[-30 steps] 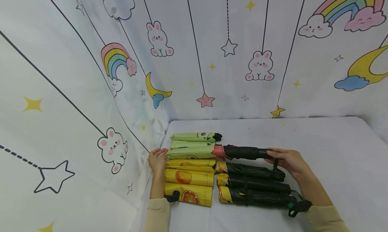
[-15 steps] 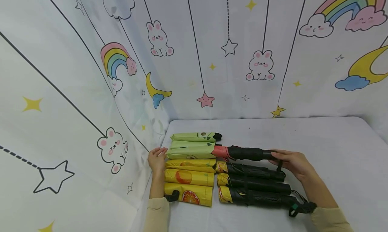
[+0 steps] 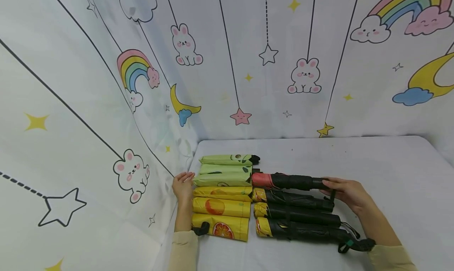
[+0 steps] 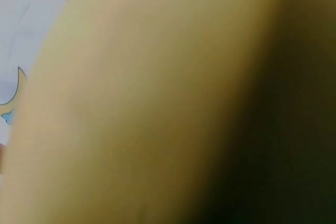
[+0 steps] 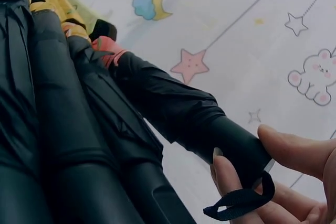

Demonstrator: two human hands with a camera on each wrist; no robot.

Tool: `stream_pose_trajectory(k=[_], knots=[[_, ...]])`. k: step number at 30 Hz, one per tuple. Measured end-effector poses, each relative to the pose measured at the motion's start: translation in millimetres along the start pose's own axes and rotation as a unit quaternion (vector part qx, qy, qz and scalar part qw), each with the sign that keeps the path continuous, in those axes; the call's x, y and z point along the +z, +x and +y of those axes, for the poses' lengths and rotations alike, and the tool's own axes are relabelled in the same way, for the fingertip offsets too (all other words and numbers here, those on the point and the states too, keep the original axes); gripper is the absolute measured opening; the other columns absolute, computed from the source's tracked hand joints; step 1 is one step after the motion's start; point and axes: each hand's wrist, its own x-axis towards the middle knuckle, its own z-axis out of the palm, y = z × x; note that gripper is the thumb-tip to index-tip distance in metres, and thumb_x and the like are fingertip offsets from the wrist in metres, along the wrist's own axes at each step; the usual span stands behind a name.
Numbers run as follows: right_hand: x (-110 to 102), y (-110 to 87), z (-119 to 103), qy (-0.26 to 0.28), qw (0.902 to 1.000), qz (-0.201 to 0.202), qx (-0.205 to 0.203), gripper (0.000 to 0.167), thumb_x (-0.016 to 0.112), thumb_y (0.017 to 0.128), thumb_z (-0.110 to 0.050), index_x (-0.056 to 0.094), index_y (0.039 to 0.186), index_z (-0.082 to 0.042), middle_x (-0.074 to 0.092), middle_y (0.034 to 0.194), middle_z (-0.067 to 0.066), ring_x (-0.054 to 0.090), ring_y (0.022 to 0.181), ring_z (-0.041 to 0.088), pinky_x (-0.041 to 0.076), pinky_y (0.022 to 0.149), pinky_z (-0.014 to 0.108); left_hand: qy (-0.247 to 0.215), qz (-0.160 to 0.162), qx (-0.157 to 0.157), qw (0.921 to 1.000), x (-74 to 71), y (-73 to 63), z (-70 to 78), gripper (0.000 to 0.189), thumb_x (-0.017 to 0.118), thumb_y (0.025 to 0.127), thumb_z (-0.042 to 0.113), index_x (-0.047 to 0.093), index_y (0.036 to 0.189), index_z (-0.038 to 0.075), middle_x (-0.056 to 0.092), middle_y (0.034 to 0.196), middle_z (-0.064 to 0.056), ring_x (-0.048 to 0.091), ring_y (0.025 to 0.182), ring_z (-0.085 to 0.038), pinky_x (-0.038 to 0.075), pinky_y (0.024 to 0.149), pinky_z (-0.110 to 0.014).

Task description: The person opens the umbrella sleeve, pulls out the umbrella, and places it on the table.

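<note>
Right hand (image 3: 349, 194) grips the end of a red-and-black umbrella (image 3: 296, 181) beside rows of printed sleeves

The folded umbrella stretches rightward from a green sleeve (image 3: 221, 180), its red end meeting the sleeve's right edge. The right wrist view shows the thumb on one side of the black handle and a finger on the other, pinching it near the end, while a dark strap (image 5: 239, 196) loops by the fingers.

The left hand (image 3: 183, 188) is well apart from the right, its fingertips at the left end of the same green sleeve. Whether they pinch it or merely rest near it cannot be told; a blurred, yellowish surface fills most of the left wrist view.

Two more green sleeves lie on the far side, a black end showing at the right of each: the farthest (image 3: 221, 160) and the middle one (image 3: 221, 169). On the near side come three yellow sleeves (image 3: 223, 226) with fruit prints. To their right, three black-and-yellow umbrellas (image 3: 308, 229) lie side by side, the farthest just beside the gripped one.

Everything rests on a white table (image 3: 383, 160), before a pale backdrop (image 3: 220, 86) of rabbits, stars and rainbows.
</note>
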Motion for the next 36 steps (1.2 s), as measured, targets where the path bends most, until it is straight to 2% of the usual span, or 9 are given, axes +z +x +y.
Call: stream_pose_trajectory(k=[7,12,16,20,22,24,27,31,36], knots=[[-9.6,-0.3,5.7,-0.040,0.9992,-0.005,0.007,0.026,0.066,0.102,-0.006,0.072,0.126,0.003,0.075,0.116,-0.012,0.077,0.102,0.021,0.058,0.090,0.024,0.015,-0.005,-0.008,0.9999,-1.9,0.5,-0.4,0.044,0.051,0.097,-0.017,0.046,0.140,-0.011,0.065,0.128,-0.028,0.068,0.120,-0.040,0.059,0.083,-0.022],[-15.2,0.6,11.2,-0.109,0.9938,0.009,0.017,0.037,0.069,0.102,-0.018,0.068,0.136,-0.002,0.071,0.118,-0.020,0.075,0.106,0.018,0.056,0.089,0.021,0.007,-0.008,-0.013,0.9999,-2.1,1.5,-0.1,0.044,0.052,0.097,-0.017,0.046,0.141,-0.011,0.065,0.127,-0.029,0.067,0.120,-0.041,0.059,0.089,-0.026],[-13.3,-1.7,12.0,-0.194,0.9800,0.036,0.024,0.052,0.073,0.100,-0.030,0.064,0.141,-0.001,0.072,0.120,-0.013,0.073,0.105,0.010,0.056,0.089,0.021,0.003,-0.005,-0.017,0.9998,-1.8,1.7,0.7,0.044,0.053,0.097,-0.017,0.046,0.140,-0.012,0.065,0.127,-0.030,0.067,0.120,-0.042,0.059,0.092,-0.029],[-7.5,-5.0,10.4,-0.299,0.9523,0.057,0.018,0.058,0.072,0.099,-0.041,0.065,0.139,0.000,0.067,0.136,0.009,0.062,0.108,-0.002,0.056,0.090,0.026,0.001,-0.003,-0.017,0.9998,-0.8,1.4,2.3,0.042,0.055,0.099,-0.014,0.047,0.140,-0.011,0.065,0.127,-0.030,0.067,0.119,-0.041,0.059,0.092,-0.029],[-4.2,-6.4,9.4,-0.346,0.9357,0.069,0.010,0.058,0.070,0.100,-0.045,0.067,0.137,-0.001,0.062,0.144,0.017,0.059,0.117,0.005,0.056,0.092,0.030,0.005,-0.004,-0.015,0.9999,-0.4,1.4,3.2,0.041,0.056,0.100,-0.013,0.047,0.140,-0.012,0.064,0.127,-0.030,0.067,0.119,-0.041,0.059,0.091,-0.028],[-0.7,-7.5,7.9,-0.375,0.9239,0.078,0.003,0.057,0.067,0.102,-0.046,0.068,0.136,0.000,0.059,0.146,0.024,0.060,0.125,0.023,0.057,0.096,0.041,0.010,-0.004,-0.010,0.9999,-0.1,1.4,3.8,0.041,0.057,0.100,-0.012,0.048,0.139,-0.011,0.065,0.127,-0.030,0.067,0.119,-0.040,0.059,0.089,-0.026],[5.0,-7.8,4.9,-0.407,0.9093,0.088,-0.009,0.058,0.064,0.104,-0.046,0.068,0.135,0.002,0.057,0.144,0.029,0.051,0.134,0.049,0.051,0.100,0.060,0.017,-0.004,-0.003,0.9998,-0.5,1.4,5.3,0.041,0.060,0.099,-0.009,0.049,0.139,-0.011,0.065,0.128,-0.029,0.068,0.119,-0.039,0.059,0.086,-0.021],[13.6,-6.0,-0.5,-0.430,0.8984,0.089,-0.013,0.059,0.060,0.105,-0.046,0.065,0.136,0.004,0.057,0.143,0.032,0.046,0.135,0.057,0.043,0.099,0.073,0.019,-0.006,0.000,0.9998,-2.0,1.5,7.9,0.042,0.062,0.098,-0.009,0.050,0.138,-0.010,0.066,0.128,-0.028,0.068,0.119,-0.038,0.058,0.087,-0.020],[26.5,0.1,-7.0,-0.451,0.8875,0.088,-0.028,0.058,0.060,0.105,-0.046,0.067,0.134,0.004,0.059,0.140,0.032,0.048,0.132,0.057,0.045,0.098,0.072,0.016,-0.014,0.007,0.9998,-1.6,2.7,13.8,0.042,0.062,0.098,-0.009,0.049,0.138,-0.010,0.066,0.128,-0.027,0.067,0.120,-0.038,0.058,0.095,-0.028]])
